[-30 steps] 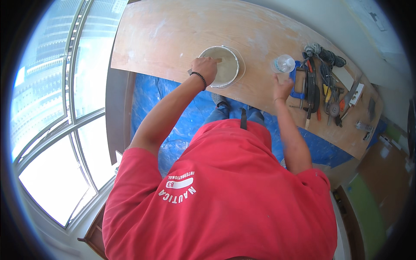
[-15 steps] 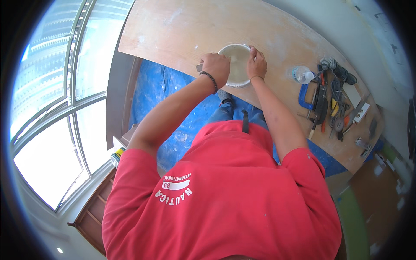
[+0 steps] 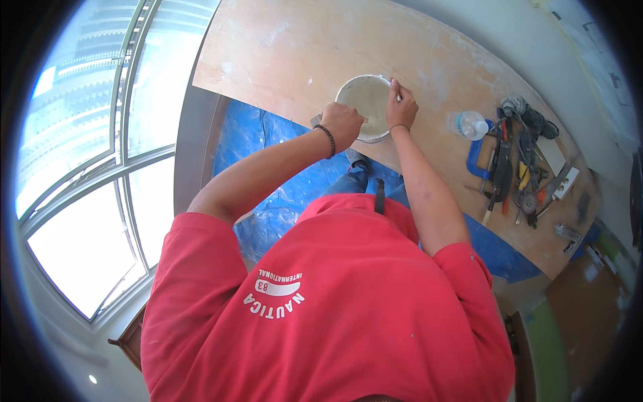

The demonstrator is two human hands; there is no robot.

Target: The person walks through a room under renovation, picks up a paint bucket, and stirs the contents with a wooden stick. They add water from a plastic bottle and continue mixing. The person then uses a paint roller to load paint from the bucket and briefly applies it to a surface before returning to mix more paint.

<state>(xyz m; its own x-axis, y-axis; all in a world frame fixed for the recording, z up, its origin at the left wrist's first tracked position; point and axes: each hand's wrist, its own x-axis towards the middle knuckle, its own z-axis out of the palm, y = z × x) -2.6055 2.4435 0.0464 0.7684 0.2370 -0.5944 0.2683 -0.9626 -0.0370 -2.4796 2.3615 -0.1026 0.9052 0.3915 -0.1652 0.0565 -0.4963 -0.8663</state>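
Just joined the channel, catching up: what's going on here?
The person's left hand holds a flat strip, one end over the opening of a pale bucket. The right hand grips its right rim. The bucket sits on a wooden tabletop, with a clear bottle and blue clamp off to the right.

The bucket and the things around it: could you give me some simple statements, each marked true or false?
1. The right hand holds the bucket at its rim. True.
2. The left hand is empty. False: the left hand holds a flat tool.
3. A dark beaded bracelet is on the left wrist. True.
4. The clear bottle is left of the bucket. False: it is to the right.
5. A blue clamp lies near the clear bottle. True.
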